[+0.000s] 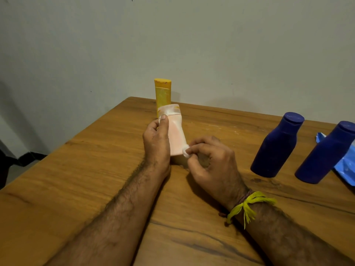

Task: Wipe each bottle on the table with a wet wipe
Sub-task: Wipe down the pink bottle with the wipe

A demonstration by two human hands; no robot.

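Setting: wooden table (pixel 96 169) against a plain wall.
Tube: pink tube (pixel 176 135) between your hands, long axis running away from you, cap end far.
Left hand (pixel 156 141): grips the tube.
Right hand (pixel 209 160): pinches a wipe (pixel 186 151) against the tube's near end.

blue packet (pixel 345 166): cut by right edge | yellow bottle (pixel 162 93): base hidden behind pink tube (pixel 175 131)

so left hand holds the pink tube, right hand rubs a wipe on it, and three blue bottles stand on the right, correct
Not quite: the head view shows two blue bottles standing on the right, not three. The rest holds: the left hand holds the pink tube, and the right hand rubs a wipe on it.
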